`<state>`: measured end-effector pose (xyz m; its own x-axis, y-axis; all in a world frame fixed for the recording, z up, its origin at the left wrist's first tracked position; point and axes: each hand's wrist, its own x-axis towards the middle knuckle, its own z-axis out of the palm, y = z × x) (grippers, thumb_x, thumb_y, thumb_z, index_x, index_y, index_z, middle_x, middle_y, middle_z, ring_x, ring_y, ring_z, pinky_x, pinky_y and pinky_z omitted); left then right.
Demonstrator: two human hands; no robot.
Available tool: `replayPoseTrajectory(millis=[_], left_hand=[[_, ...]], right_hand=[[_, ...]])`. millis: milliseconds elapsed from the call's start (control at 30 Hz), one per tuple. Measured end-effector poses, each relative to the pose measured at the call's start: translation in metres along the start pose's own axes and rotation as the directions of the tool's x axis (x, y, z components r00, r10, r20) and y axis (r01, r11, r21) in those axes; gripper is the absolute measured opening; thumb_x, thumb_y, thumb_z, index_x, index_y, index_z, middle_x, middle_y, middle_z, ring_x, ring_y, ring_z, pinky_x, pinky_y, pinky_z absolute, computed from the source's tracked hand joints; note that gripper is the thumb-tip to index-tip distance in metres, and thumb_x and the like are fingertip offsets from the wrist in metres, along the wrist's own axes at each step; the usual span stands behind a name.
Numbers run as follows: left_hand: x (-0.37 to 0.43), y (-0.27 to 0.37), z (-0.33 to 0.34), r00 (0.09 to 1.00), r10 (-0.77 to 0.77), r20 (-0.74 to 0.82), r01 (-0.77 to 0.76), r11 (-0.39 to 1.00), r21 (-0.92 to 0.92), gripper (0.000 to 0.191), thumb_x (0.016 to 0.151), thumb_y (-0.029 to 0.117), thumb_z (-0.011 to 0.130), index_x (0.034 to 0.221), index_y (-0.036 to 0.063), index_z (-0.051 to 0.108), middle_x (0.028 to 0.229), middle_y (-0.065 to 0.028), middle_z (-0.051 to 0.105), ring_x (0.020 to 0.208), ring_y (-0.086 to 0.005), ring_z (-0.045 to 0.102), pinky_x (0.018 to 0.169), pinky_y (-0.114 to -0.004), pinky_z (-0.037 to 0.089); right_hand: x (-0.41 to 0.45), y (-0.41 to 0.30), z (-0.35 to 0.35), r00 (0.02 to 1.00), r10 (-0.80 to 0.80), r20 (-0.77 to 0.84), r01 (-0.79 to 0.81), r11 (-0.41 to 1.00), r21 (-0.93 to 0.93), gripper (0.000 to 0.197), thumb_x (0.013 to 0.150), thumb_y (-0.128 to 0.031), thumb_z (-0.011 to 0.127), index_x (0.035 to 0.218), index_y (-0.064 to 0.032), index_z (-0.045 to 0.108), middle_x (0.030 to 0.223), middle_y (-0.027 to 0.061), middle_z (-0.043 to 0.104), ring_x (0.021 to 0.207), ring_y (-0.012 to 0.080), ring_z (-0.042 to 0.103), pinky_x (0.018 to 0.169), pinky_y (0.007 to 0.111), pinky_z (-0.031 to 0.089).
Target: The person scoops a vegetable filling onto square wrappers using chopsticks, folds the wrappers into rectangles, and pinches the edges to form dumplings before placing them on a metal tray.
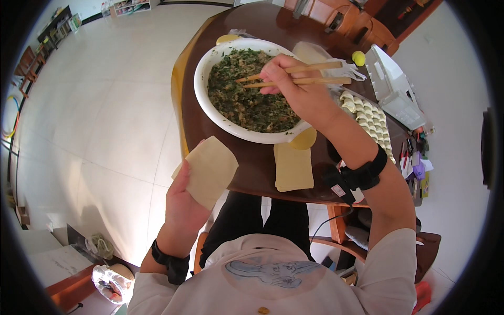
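My left hand [187, 197] holds a flat dough wrapper [212, 171] on its palm and fingers, the thumb over its left edge, beside the table's near left edge. In my right hand [289, 84] is a pair of wooden chopsticks [315, 74], their tips at the chopped greens and meat filling [244, 104]. That filling lies in a large white basin [204, 108] with yellow handles. Near the basin's lower handle, a stack of dough wrappers [293, 169] rests on the dark table. Rows of folded dumplings [370, 120] stand to the right, partly hidden by my right forearm.
A white plastic container [393, 84] and a yellow-green ball [358, 58] are at the back right of the brown table [252, 171]. A plastic bag [348, 71] lies behind my right hand. Pens and small packets [418, 163] sit at the right edge.
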<state>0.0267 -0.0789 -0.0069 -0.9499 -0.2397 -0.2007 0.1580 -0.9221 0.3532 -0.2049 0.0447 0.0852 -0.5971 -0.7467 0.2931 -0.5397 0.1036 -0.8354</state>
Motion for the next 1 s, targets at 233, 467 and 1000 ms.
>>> replayPoseTrajectory(millis=[233,467,1000], left_hand=[[0.005,0.002,-0.010,0.999,-0.033,-0.029,0.033,0.999,-0.001,0.050,0.103,0.032,0.033,0.143,0.0032,0.032,0.143,-0.0109,0.042,0.131,-0.0279,0.042,0.109,-0.042,0.034],[0.011,0.000,-0.006,0.998,-0.053,-0.024,0.052,0.997,-0.056,0.051,0.103,0.033,0.032,0.144,0.0028,0.032,0.143,-0.0120,0.041,0.132,-0.0287,0.041,0.110,-0.043,0.033],[0.005,0.023,0.032,0.995,0.064,0.079,-0.064,0.998,-0.007,0.053,0.102,0.034,0.031,0.142,-0.0005,0.034,0.142,-0.0145,0.043,0.131,-0.0303,0.042,0.110,-0.043,0.031]], right_hand=[[-0.006,-0.004,0.005,0.997,0.047,0.067,-0.052,0.996,0.067,0.029,0.096,-0.027,0.055,0.087,0.0011,0.059,0.082,0.0077,0.066,0.070,0.0132,0.067,0.059,0.023,0.052],[-0.017,-0.021,0.009,0.987,0.114,0.116,-0.141,0.957,0.253,0.028,0.099,-0.023,0.052,0.088,0.0018,0.057,0.081,0.0062,0.060,0.071,0.0150,0.066,0.064,0.024,0.056],[-0.026,-0.001,-0.035,0.879,0.459,-0.129,-0.273,0.706,0.653,0.037,0.098,-0.035,0.050,0.091,0.0009,0.057,0.078,0.0127,0.064,0.068,0.0252,0.070,0.059,0.034,0.060]])
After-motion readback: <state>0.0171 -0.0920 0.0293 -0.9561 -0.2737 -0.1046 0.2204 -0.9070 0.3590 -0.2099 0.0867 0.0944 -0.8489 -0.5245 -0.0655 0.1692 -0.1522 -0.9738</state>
